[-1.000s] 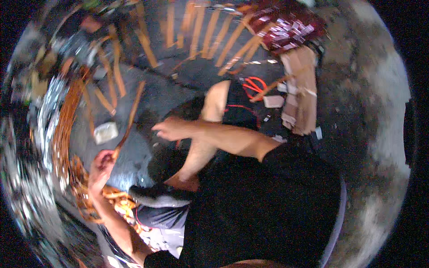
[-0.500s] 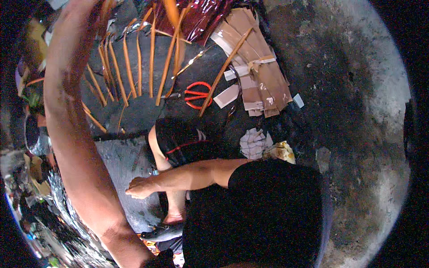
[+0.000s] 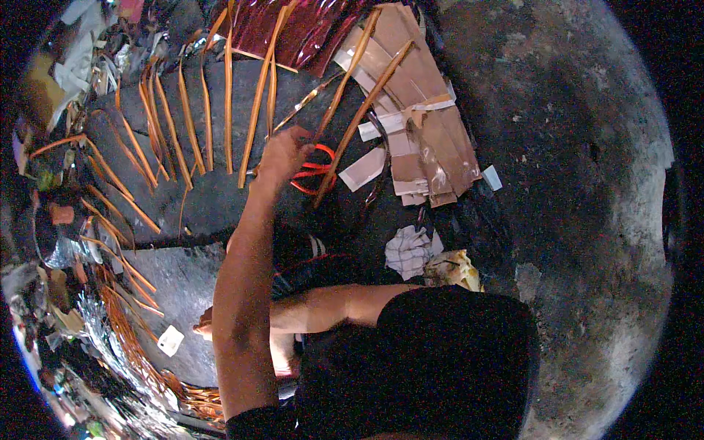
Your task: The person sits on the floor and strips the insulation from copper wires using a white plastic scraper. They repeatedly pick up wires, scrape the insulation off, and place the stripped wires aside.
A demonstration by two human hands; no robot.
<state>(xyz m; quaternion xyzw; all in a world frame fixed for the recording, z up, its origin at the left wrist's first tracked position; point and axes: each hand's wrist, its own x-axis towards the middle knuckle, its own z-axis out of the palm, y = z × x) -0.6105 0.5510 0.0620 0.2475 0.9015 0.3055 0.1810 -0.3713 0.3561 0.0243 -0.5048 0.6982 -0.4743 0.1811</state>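
Note:
My left hand [image 3: 282,154] is stretched far forward, fingers curled, right against the red handles of a pair of scissors [image 3: 317,172] lying on the dark floor. The lower end of a thin orange-brown stick [image 3: 345,81] also reaches those fingers. Whether the hand grips either one is unclear. My right arm crosses in front of my body, and my right hand [image 3: 204,326] rests low on a grey mat [image 3: 176,293], mostly hidden behind my left forearm. A small white tag [image 3: 170,340] lies just left of it.
Several thin orange-brown sticks [image 3: 191,110] fan out over the dark mat ahead. Brown cardboard strips [image 3: 429,139] and white paper pieces lie at right, shiny red foil [image 3: 293,29] at the top, a crumpled checked cloth [image 3: 409,249] nearby, and a bundle of sticks [image 3: 125,337] at lower left.
My left arm, raised high and close to the camera before, has come down with its hand by the scissors. My right hand has stayed low on the grey mat.

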